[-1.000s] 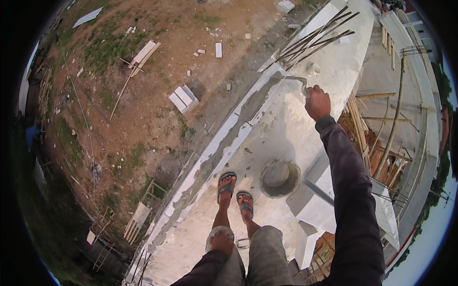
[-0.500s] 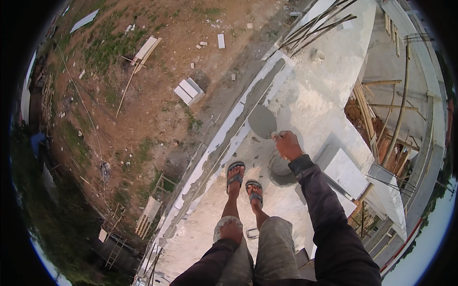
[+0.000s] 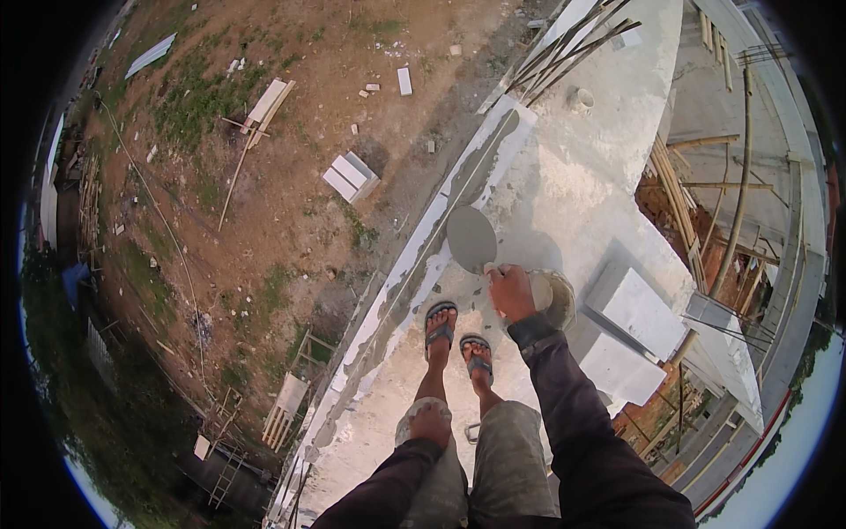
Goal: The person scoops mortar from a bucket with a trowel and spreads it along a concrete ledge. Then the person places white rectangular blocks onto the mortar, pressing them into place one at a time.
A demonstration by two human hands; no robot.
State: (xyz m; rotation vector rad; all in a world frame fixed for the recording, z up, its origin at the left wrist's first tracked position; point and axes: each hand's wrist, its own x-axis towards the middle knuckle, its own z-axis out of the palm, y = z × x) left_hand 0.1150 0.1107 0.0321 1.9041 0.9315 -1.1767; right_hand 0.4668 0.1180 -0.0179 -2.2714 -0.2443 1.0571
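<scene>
"Over the pale slab [image 3: 608, 167], what is the right hand [image 3: 513, 291] holding?"

"A trowel [image 3: 471, 240], fingers wrapped round its handle. The round gray blade sits beyond the feet [image 3: 441, 322], beside the strip of mortar [image 3: 388, 321]; I can't tell whether it touches."

"And the left?"

"Well apart from the right. The left hand [image 3: 432, 421] rests on the left knee; how tightly its fingers curl, I can't tell."

"What's nearby?"

"A bucket [image 3: 562, 304], partly hidden behind the right hand, then white blocks [image 3: 636, 310] to its right. A string [image 3: 412, 271] runs along the mortar."
</scene>
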